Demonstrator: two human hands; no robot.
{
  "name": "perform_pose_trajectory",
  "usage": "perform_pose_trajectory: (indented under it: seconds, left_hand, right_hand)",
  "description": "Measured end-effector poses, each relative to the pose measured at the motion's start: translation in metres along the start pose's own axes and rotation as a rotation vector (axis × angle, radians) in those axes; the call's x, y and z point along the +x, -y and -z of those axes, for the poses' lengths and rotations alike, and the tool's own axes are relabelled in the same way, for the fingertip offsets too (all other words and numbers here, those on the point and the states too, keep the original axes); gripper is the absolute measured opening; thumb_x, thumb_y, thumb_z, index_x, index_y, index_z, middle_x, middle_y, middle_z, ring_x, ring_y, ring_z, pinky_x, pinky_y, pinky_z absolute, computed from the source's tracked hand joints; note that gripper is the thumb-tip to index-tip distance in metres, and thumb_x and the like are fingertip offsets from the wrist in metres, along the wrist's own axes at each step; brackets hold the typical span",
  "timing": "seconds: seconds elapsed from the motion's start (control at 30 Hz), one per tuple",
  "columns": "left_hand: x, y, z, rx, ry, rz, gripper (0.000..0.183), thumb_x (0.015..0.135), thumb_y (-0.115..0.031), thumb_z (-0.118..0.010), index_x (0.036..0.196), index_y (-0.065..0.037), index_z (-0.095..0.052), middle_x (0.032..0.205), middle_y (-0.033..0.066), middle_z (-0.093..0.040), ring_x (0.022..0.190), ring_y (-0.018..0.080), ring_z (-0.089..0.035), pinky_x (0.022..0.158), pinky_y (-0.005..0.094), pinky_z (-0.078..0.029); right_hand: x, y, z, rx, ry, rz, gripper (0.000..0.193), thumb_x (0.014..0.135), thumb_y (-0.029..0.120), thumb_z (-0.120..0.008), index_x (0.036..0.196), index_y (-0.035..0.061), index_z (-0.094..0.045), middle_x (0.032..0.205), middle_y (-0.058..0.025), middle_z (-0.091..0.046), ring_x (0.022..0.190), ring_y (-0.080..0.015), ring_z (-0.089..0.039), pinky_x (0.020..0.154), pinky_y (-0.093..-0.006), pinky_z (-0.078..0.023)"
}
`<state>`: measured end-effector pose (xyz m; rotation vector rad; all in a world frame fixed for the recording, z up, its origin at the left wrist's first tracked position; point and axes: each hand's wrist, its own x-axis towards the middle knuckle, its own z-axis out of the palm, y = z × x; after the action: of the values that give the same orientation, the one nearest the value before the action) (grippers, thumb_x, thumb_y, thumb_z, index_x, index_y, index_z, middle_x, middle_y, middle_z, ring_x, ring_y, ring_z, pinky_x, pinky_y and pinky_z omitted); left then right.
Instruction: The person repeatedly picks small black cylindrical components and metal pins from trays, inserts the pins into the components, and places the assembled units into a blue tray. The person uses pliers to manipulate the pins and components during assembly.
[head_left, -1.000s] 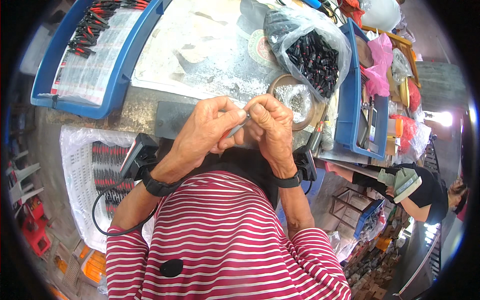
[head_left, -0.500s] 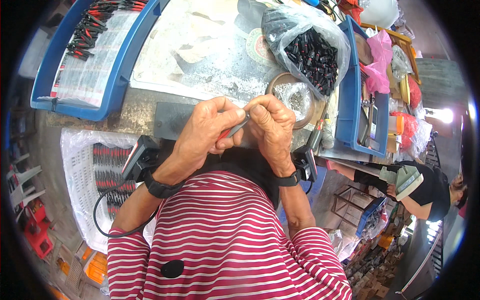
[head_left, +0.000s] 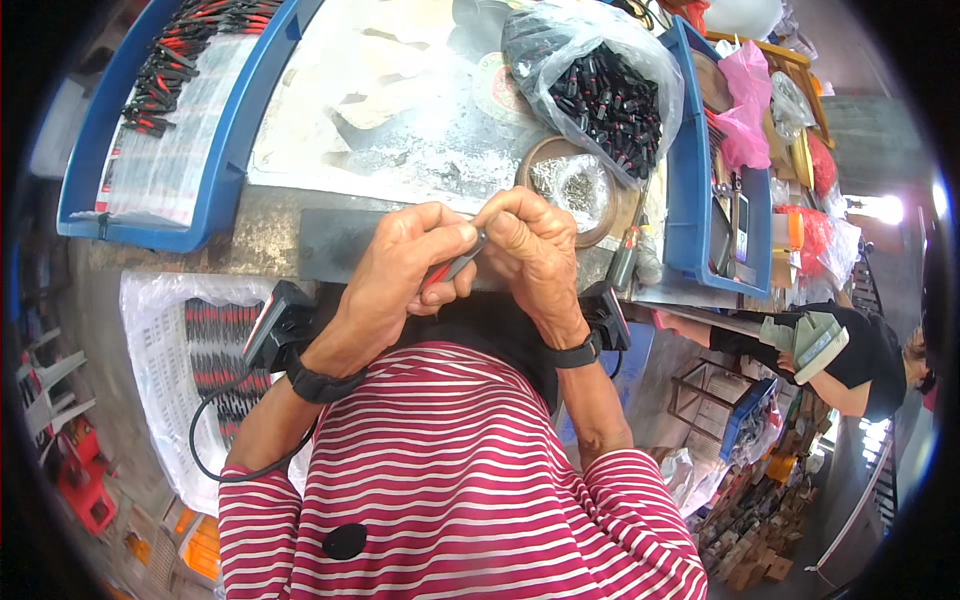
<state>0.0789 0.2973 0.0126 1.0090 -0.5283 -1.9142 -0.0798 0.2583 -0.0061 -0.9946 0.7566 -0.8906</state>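
Over the table's near edge, my left hand (head_left: 400, 255) is closed around a slim red-and-grey piece (head_left: 438, 274), which points up and to the right. The thumb and forefinger of my right hand (head_left: 538, 250) pinch together at its upper tip, against the left fingertips. Whatever the right fingers hold there is too small or hidden to make out. Beyond my right hand stands a round brown dish (head_left: 598, 237) with tiny metal parts (head_left: 578, 188) in clear plastic. Behind it lies an open clear bag of small black parts (head_left: 608, 112).
A blue tray (head_left: 228, 150) at left holds red-and-black pieces; another blue tray (head_left: 686, 190) stands at right. A dark-handled tool (head_left: 622, 268) lies right of my hand. A lined white basket (head_left: 155, 340) with rows of similar pieces sits lower left. Another person (head_left: 865, 360) is at far right.
The view has shifted slightly, so the table things sit a little further left. My hands keep nearly the same hold at the piece's tip.
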Motion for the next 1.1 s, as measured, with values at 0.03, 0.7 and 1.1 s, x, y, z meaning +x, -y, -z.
perform_pose_trajectory:
  seconds: [0.03, 0.7, 1.1]
  left_hand:
    - [0.0, 0.0, 0.0, 0.0, 0.003, -0.001, 0.017, 0.088, -0.018, -0.055, 0.088, -0.002, -0.051, 0.062, 0.0068, -0.055, 0.043, 0.0029, -0.038, 0.035, 0.0168, -0.023]
    - [0.012, 0.002, -0.001, 0.153, 0.025, -0.19, 0.014, 0.093, -0.012, -0.049, 0.099, 0.0, -0.046, 0.068, 0.0067, -0.055, 0.05, 0.0035, -0.039, 0.042, 0.0165, -0.029]
    - [0.019, 0.0, 0.006, 0.1, 0.028, -0.232, 0.014, 0.09, -0.006, -0.048, 0.1, 0.003, -0.045, 0.072, 0.0087, -0.059, 0.052, 0.0051, -0.045, 0.042, 0.0175, -0.035]
  right_hand:
    - [0.0, 0.0, 0.001, 0.002, 0.009, 0.0, 0.021, 0.089, 0.02, -0.062, 0.087, -0.0005, -0.06, 0.056, 0.0067, -0.041, 0.046, -0.001, -0.029, 0.042, -0.0189, -0.019]
    - [-0.004, 0.028, 0.07, -1.563, -0.3, 0.389, 0.01, 0.078, 0.001, -0.062, 0.088, 0.0017, -0.061, 0.078, -0.0111, -0.058, 0.064, -0.0245, -0.057, 0.06, -0.0346, -0.044]
    - [0.003, 0.028, 0.07, -1.475, -0.327, 0.36, 0.003, 0.08, 0.005, -0.057, 0.082, 0.0025, -0.056, 0.078, -0.0159, -0.058, 0.064, -0.0327, -0.058, 0.06, -0.0414, -0.046]
